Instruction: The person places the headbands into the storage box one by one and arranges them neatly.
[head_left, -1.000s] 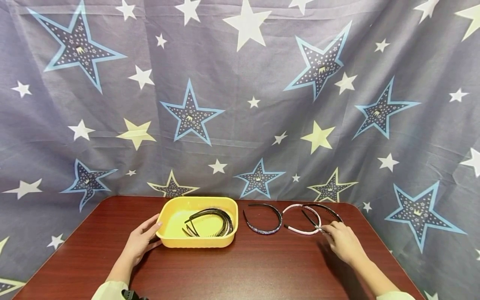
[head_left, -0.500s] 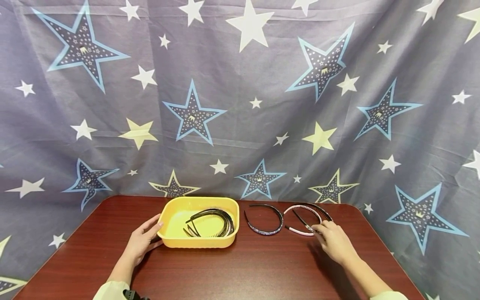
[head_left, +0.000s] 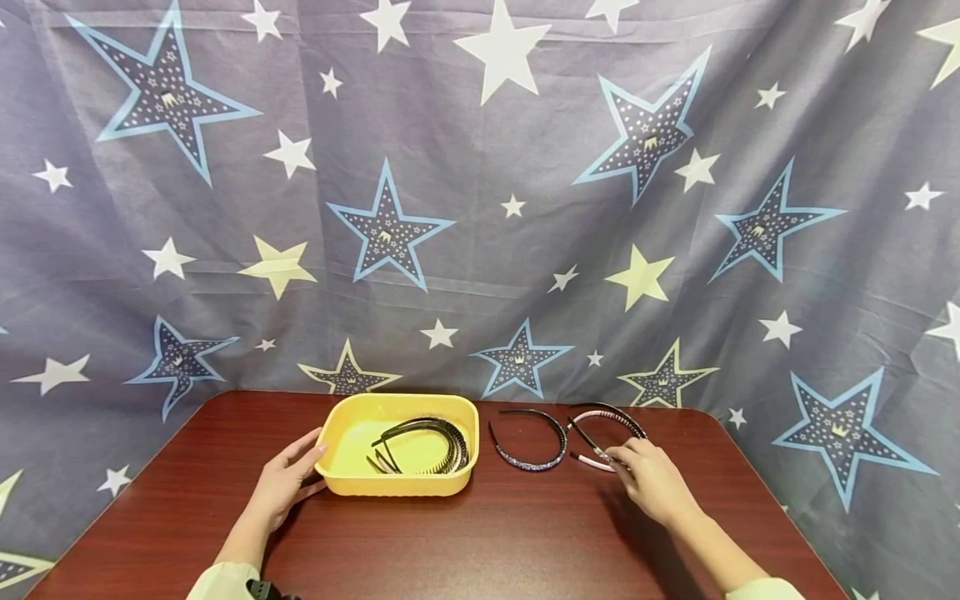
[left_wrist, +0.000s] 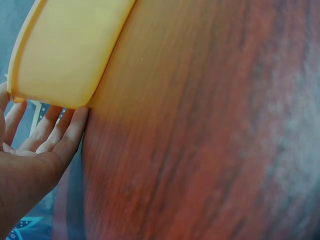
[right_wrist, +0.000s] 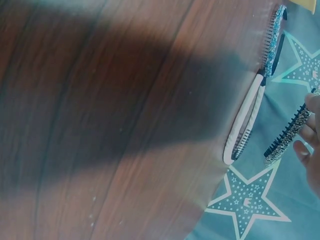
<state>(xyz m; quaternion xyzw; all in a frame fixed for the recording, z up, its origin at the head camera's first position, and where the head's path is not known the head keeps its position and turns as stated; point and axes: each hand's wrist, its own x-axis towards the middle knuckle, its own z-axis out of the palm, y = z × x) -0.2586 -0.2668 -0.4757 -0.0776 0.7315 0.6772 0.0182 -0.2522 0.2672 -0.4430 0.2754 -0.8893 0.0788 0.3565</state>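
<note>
At right, a glittery toothed headband [right_wrist: 291, 133] is pinched in the right hand [head_left: 654, 480] and, likely light and springy, is best held by its crown.

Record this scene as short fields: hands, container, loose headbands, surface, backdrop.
Left hand: touching the end of the yellow, rectangular, plastic-looking tub
Right hand: fingers gripping a black, toothed, glitter-covered headband
Tub contents: overlapping dark, curved, toothed headbands; count unclear
Loose headbands: black, toothed, blue-glitter headband right of the tub; pale pink headband with black ends farther right
Surface: reddish-brown wood-grain table
Backdrop: grey-purple star-print cloth
</note>
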